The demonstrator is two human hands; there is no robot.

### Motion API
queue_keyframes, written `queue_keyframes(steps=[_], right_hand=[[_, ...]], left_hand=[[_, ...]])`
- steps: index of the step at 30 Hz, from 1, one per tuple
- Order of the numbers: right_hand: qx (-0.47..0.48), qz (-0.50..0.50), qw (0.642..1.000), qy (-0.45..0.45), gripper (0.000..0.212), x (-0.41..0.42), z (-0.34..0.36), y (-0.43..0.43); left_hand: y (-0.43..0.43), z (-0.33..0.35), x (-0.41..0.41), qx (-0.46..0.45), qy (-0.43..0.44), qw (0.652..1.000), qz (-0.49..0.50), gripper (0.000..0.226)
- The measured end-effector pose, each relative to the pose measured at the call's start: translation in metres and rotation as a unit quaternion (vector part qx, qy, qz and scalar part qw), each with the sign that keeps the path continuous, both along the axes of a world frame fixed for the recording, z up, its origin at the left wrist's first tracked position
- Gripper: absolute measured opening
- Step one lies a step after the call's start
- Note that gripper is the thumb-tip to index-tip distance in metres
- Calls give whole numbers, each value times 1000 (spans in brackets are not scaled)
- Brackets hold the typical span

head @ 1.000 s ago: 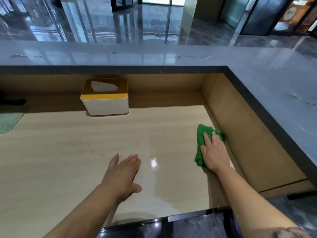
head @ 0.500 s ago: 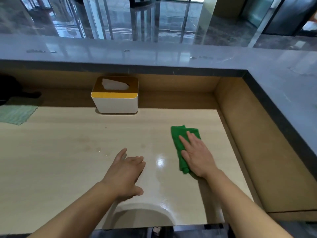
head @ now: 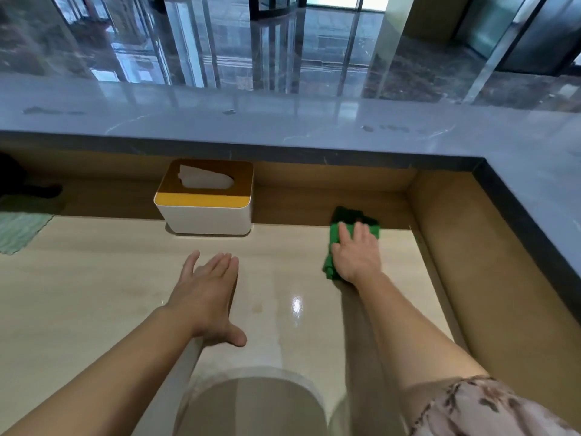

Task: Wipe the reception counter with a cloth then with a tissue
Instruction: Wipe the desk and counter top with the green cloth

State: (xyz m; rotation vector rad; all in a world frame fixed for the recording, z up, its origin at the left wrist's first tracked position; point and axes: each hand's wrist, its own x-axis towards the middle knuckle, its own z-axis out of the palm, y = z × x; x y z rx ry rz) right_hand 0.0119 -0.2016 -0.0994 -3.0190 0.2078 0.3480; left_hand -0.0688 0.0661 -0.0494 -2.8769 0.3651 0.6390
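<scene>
My right hand (head: 356,256) presses flat on a folded green cloth (head: 338,228) at the far right of the pale wooden counter (head: 94,294), close to the back wall. Fingers are straight on top of the cloth. My left hand (head: 207,294) lies flat and spread on the counter's middle, holding nothing. A white tissue box (head: 204,215) with a yellow-brown lid stands against the back, left of the cloth, with a white tissue (head: 204,180) sticking out of its slot. A wet sheen shows on the wood between my arms.
A raised grey stone ledge (head: 283,130) runs along the back and down the right side, with brown walls below it. A pale green cloth (head: 19,228) lies at the far left edge, next to a dark object (head: 19,184).
My right hand has pushed the green cloth away from me, from mid-counter up to the back wall right of the tissue box. My left hand stays flat in place.
</scene>
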Motion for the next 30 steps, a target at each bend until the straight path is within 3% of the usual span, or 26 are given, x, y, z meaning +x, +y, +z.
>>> queue_keyframes(steps=[5,8,13,18,23,26,30], right_hand=[[39,183,982,-24,57,-16,1,80],[68,236,969,-21,56,-48,2,64],[34,148,988,-34,75,-72,2,-25],[-15,-21,998,-61,67,-27,-5,-87],[-38,-120,992,-27,54,44,4,-73],[14,-79,996,-42,57,78,-1,-28],[55,104,990,-71,55,92,-4,50]], left_hand=[[-10,-2,20,32,63,997,20,142],[-18,3,21,61,83,995,17,142],[-22,7,23,81,80,994,1,146],[-21,4,27,86,67,994,-11,148],[-19,-4,29,61,48,997,-14,147],[-13,-11,30,40,47,998,-14,147],[0,-17,25,11,56,998,-8,144]])
